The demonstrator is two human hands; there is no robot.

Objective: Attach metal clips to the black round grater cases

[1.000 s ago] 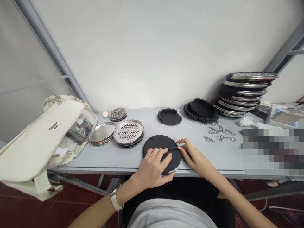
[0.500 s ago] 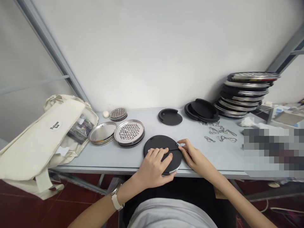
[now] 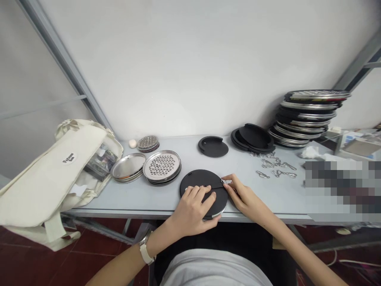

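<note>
A round black disc with a thin metal rim lies at the front edge of the grey table. My left hand rests flat on its lower half, fingers spread, holding it down. My right hand is at the disc's right edge, thumb and forefinger pinched on a small metal clip there. A thin line runs across the disc from the clip toward my left fingers.
Left of the disc sit a perforated steel grater plate, plain steel lids and a cream tote bag. Behind are black lids, a black pile, loose metal clips and a tall disc stack.
</note>
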